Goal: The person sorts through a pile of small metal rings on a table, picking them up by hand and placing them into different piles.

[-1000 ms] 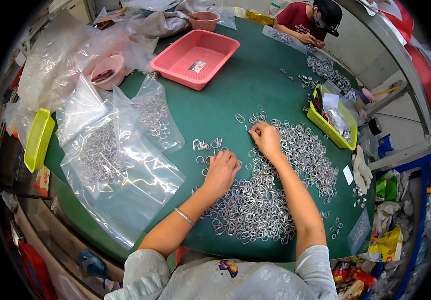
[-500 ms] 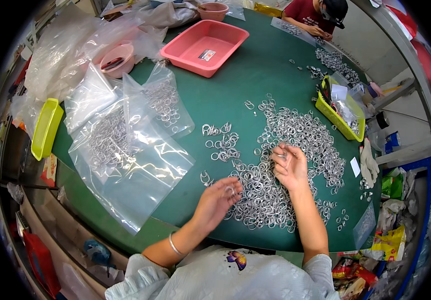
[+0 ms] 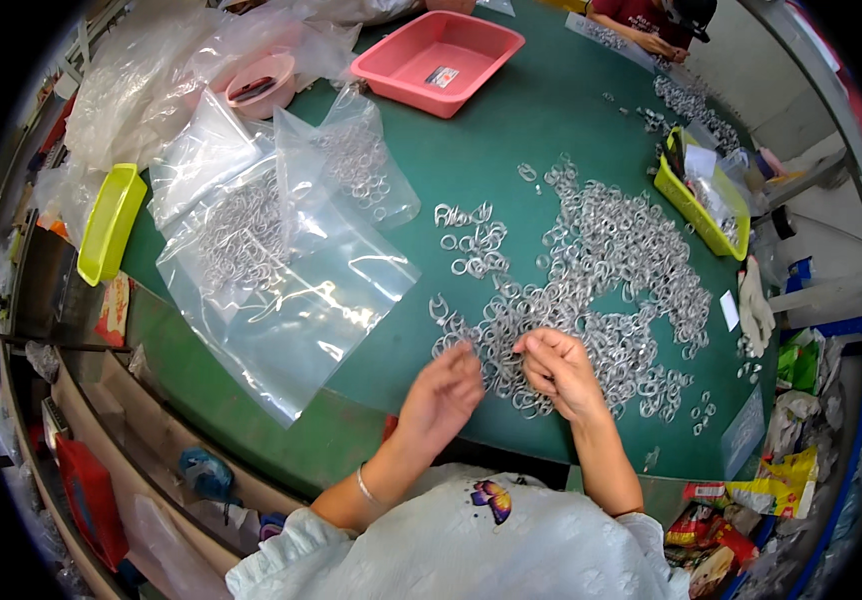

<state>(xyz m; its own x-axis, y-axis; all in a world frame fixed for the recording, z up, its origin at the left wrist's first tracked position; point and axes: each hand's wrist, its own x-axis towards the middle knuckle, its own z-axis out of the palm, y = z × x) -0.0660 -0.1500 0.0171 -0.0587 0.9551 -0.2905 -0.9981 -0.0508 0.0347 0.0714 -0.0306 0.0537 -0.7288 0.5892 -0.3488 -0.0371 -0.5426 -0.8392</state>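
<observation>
A wide heap of small clear plastic rings lies spread on the green table. My left hand rests at the heap's near left edge, its fingertips pinched on a few rings. My right hand is just to its right, fingers curled around rings lifted from the heap. The two hands almost touch over the pile. A small separate cluster of rings lies further out on the left.
Clear plastic bags holding rings lie to the left. A pink tray and a pink bowl stand at the back. Yellow bins sit at left and right. Another person works at the far side.
Both hands have drawn back from the middle of the heap toward my body and come together at its near edge, closing on rings.
</observation>
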